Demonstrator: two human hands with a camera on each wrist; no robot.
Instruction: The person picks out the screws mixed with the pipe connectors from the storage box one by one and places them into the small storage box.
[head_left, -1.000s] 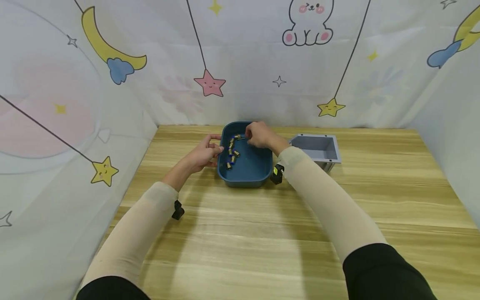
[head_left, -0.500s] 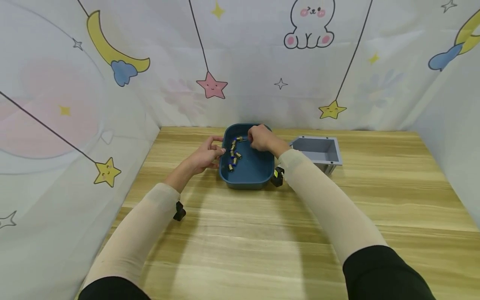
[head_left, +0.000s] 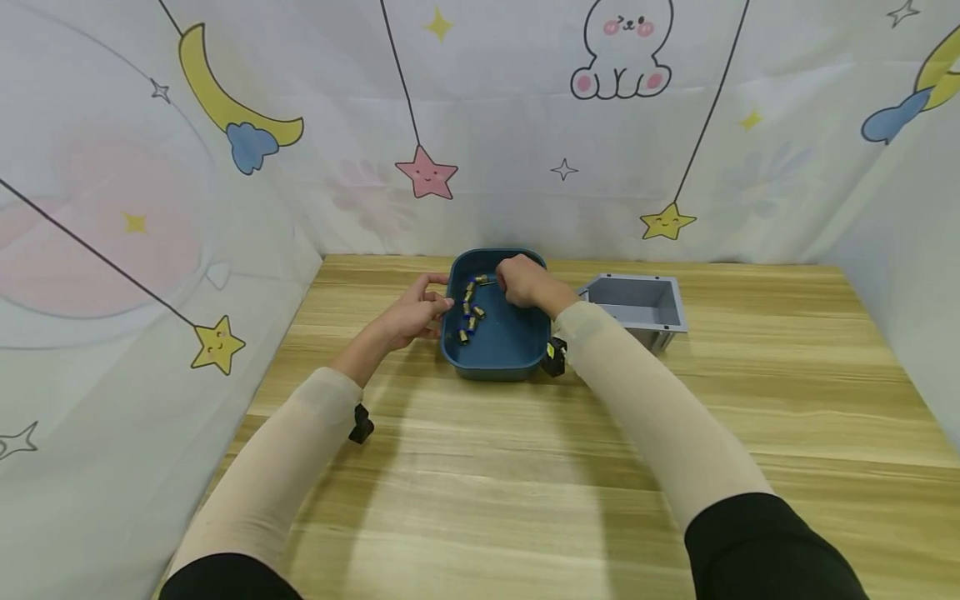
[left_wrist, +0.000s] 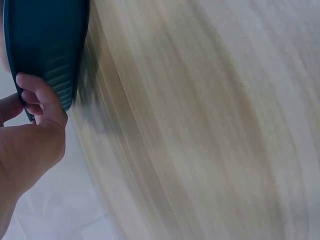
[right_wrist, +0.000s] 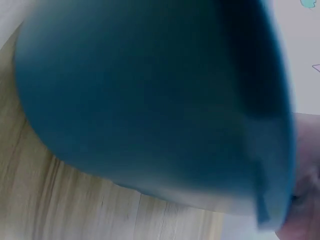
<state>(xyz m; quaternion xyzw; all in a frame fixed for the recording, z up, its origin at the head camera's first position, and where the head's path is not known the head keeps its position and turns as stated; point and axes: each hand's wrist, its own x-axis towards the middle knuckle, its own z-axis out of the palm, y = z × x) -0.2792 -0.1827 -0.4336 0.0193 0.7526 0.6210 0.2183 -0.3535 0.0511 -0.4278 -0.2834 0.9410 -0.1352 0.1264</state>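
A deep blue plastic bin (head_left: 498, 342) holds several small brass fittings with blue ends (head_left: 471, 317), lying in a line along its left side. My left hand (head_left: 411, 315) is at the bin's left rim. In the left wrist view, the fingers and thumb of that hand (left_wrist: 37, 125) grip the rim from both sides. My right hand (head_left: 522, 282) reaches into the back right of the bin, its fingers curled downward beside the rearmost fitting (head_left: 483, 280). Its fingertips are hidden, so I cannot tell what it holds. The bin's wall (right_wrist: 150, 100) fills most of the right wrist view.
A grey open-topped box (head_left: 641, 302) with a cut corner stands right of the bin, partly behind my right forearm. Both are on a wood-grain table (head_left: 480, 467). A white printed cloth (head_left: 510, 125) hangs along the back and left.
The head view has shifted slightly. My right hand has gone a little lower into the bin. The left hand keeps its place at the rim.
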